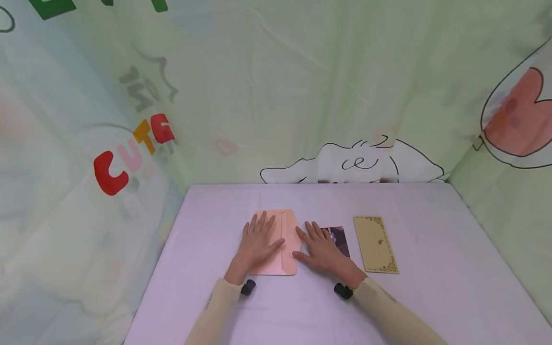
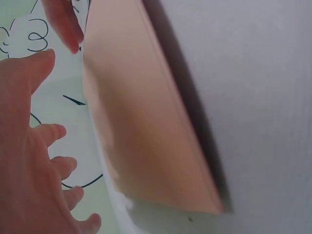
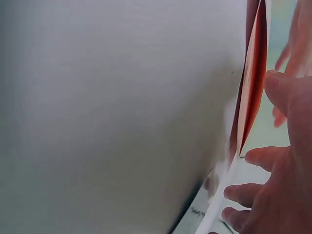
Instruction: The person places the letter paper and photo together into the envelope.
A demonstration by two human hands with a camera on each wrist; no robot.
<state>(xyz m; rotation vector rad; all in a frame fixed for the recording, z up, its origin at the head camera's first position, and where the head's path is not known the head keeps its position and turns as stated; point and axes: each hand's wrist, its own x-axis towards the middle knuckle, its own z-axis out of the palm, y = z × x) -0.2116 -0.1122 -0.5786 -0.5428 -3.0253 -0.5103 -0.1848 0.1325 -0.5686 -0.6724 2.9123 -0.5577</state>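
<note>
We are laying both hands flat on the table [image 1: 215,306]. Our left hand [image 1: 257,241] is resting on top of the pink envelope [image 1: 288,239], with the fingers straight and spread out. It is not gripping anything. Our right hand [image 1: 321,249] is lying flat too, fingers straight, just to the right of the envelope. Its thumb and first finger are touching the envelope's right edge. The rest of that hand is covering part of a dark picture card [image 1: 340,237] lying beside the envelope.

In the left wrist view the pink envelope [image 2: 146,126] is showing as a long pink shape next to our fingers [image 2: 53,131].

The envelope is lying flat in the middle of the table. Its long side is pointing away from us, toward the back curtain. A fold line is running along it the same way, nearer the right edge.

A little further right, apart from our hands, a long yellow card [image 1: 375,244] with a curly border is lying the same way, tilting a bit.

On the curtain [image 1: 302,96] to the left, we are reading big letters that say "CUTE" [image 1: 131,151]. A white cartoon dog [image 1: 358,165] is peeking up behind the table.
</note>
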